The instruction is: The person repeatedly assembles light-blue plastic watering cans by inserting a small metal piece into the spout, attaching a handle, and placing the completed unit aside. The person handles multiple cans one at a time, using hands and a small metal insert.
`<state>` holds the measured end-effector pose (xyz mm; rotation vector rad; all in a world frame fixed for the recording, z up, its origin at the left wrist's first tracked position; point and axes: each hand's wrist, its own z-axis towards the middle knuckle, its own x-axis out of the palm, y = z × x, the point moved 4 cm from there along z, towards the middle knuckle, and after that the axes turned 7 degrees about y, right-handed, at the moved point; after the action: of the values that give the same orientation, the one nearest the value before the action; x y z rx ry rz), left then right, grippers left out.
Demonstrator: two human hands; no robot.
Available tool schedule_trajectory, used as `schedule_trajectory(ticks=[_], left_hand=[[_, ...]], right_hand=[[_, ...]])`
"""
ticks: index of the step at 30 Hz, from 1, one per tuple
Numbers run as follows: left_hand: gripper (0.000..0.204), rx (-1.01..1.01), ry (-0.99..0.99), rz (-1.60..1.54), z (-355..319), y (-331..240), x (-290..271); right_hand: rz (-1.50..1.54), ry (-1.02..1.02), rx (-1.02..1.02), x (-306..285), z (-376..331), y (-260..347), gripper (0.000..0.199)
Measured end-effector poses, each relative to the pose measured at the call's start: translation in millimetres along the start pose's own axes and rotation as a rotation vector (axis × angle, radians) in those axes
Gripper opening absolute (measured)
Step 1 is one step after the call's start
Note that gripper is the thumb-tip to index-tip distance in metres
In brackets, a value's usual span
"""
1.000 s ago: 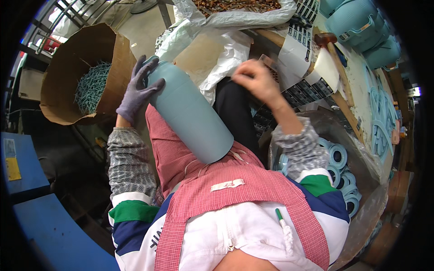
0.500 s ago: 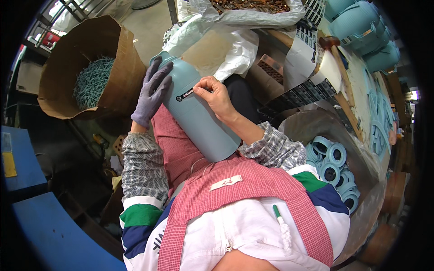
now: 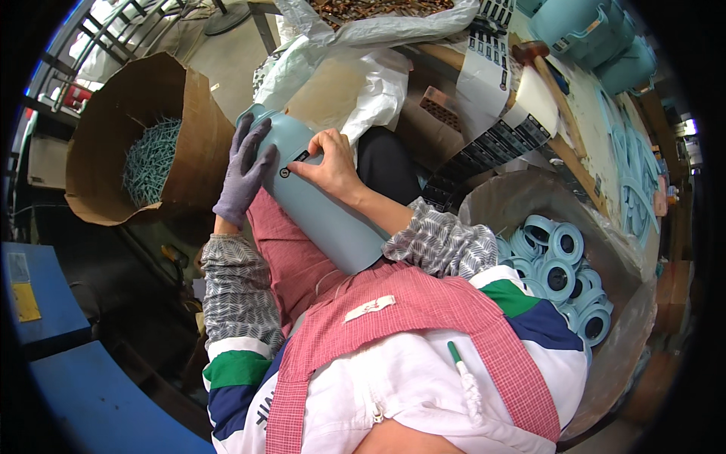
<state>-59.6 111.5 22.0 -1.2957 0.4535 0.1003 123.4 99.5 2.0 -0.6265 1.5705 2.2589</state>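
A grey-blue plastic cylinder (image 3: 325,219) with a stepped, narrower far end lies slantwise across my lap. My left hand (image 3: 242,178), in a grey-purple glove, holds its far left side, thumb on top and fingers along the edge. On the cylinder's upper face is a narrow black label (image 3: 285,172) with a rounded end. The bare right hand (image 3: 333,168) is closed over it, fingers curled, with the thumb pressing down on the label and hiding its middle.
A cardboard drum (image 3: 200,113) with thin blue strips stands at left. On the right, a lined bin (image 3: 484,198) holds several blue rings (image 3: 558,280). Label sheets (image 3: 484,72), a hammer (image 3: 532,53) and blue containers (image 3: 582,26) are on the bench. Blue boxes (image 3: 98,401) stand lower left.
My right hand has moved from the label's right end toward its middle, and the thumb now covers part of it. The left hand still holds the cylinder. The whole view has shifted slightly.
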Motion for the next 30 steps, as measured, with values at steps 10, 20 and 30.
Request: schedule_trajectory(ticks=[10,20,30], left_hand=[[0.025,0.199,0.003,0.676,73,-61,-16],[0.053,-0.775,0.614,0.041,-44,16,-33],[0.028,-0.768,0.226,-0.338,-132,17,-2]], right_hand=[[0.53,0.293,-0.147,18,-1,-1,0.017],[-0.531,-0.028,-0.157,-152,229,-67,0.02],[-0.733,-0.205,-0.174,-162,263,-83,0.011]])
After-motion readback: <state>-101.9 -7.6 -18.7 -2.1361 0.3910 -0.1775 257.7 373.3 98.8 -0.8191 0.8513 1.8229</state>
